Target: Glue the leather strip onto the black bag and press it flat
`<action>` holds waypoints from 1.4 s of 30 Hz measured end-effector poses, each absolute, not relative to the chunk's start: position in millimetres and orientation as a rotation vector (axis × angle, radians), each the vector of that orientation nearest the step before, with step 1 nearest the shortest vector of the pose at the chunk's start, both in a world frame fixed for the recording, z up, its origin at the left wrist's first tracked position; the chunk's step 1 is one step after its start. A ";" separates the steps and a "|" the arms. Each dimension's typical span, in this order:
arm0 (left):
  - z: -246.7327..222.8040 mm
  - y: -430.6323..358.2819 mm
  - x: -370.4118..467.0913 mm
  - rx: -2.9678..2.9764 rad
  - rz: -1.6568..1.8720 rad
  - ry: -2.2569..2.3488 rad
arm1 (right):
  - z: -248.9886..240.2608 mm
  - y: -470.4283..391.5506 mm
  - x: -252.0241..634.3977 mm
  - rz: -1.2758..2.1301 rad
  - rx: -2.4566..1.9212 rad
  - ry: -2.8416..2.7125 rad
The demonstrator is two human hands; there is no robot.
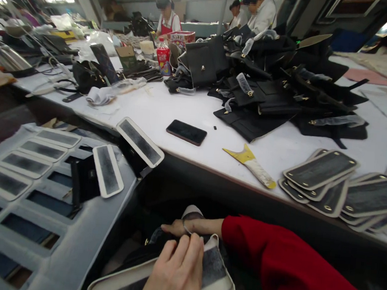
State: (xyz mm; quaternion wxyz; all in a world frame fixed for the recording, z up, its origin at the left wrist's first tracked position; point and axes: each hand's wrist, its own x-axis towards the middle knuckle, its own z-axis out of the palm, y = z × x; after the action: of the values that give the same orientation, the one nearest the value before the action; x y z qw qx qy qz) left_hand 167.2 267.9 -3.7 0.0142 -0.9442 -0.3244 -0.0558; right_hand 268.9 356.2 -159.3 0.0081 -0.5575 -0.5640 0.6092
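— Cream-rimmed dark grey panel with rounded corners (216, 263), where?
— Bottom middle, tilted, in front of the person, short of the near edge of the white worktable (143, 103). Left hand (177, 269) lies across it, holding.
— Left fingers?
— Pressed together, bent, tips at the panel's upper edge. Thumb hidden.
— Right hand (173, 227)?
— Red-sleeved arm (272, 254), thin bracelet at the wrist. Hand just beyond the panel, beside dark material. Fingertips unclear; can't tell if pinching.
— Left side?
— Grey-blue board with rectangular slots (74, 247). Row of four similar cream-rimmed panels (26, 164) toward its far left edge; one more, tilted, near its right edge; another at its far right corner, by the worktable.
— Worktable near edge?
— Black smartphone (186, 132), then a yellow forked flat tool with a whitish handle (252, 166). Near right corner: overlapping stacks of pale-rimmed dark panels with metal eyelets (322, 170).
— Farther back?
— Heap of black leather-like bags (274, 95), red-labelled plastic bottle (163, 60) to its left. Co-workers beyond, toward the far edge.
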 end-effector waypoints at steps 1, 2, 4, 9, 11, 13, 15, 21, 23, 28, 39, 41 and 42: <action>-4.8 268.9 167.8 -2.946 -0.211 -1.012 | -152.9 362.0 270.4 1.930 -1.750 -1.796; -6.2 270.0 168.2 -2.965 -0.259 -1.021 | -144.9 368.7 272.6 1.945 -1.755 -1.827; -7.7 271.9 168.3 -3.019 -0.382 -1.084 | -124.2 381.9 278.5 1.945 -1.741 -1.854; 11.6 270.0 159.7 -3.131 -0.689 -1.462 | -59.9 386.7 286.6 1.946 -1.633 -1.798; 23.9 267.0 149.4 -3.128 -0.772 -1.691 | -41.5 376.9 283.7 1.919 -1.609 -1.835; 33.0 264.3 135.4 -3.036 -0.840 -1.942 | -31.8 366.8 278.4 1.873 -1.619 -1.924; 37.9 262.7 120.6 -2.909 -0.812 -2.180 | -28.7 359.9 272.7 1.821 -1.649 -2.050; 39.5 262.6 94.4 -2.777 -0.584 -2.394 | -16.3 353.2 263.6 1.505 -1.603 -2.568; 38.4 262.1 92.7 -2.799 -0.553 -2.370 | -8.6 350.9 262.8 1.366 -1.474 -2.775; 32.5 258.1 91.5 -2.816 -0.554 -2.326 | -2.2 343.8 259.6 0.997 -1.255 -3.129; 31.3 254.3 77.6 -2.889 -0.796 -2.294 | 8.7 328.6 236.1 0.592 -1.444 -3.161; 30.6 259.6 62.2 -2.969 -1.043 -2.468 | 9.3 328.3 232.5 0.601 -1.475 -3.162; 26.8 263.1 52.7 -2.991 -1.208 -2.605 | 8.9 328.4 231.3 0.604 -1.499 -3.158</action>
State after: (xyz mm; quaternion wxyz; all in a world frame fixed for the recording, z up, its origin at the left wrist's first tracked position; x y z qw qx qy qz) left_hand 52.7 263.1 26.8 -0.4814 -0.6323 -0.5507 -0.2553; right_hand 231.3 328.4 8.9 -0.2014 -0.4138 -0.8720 0.1669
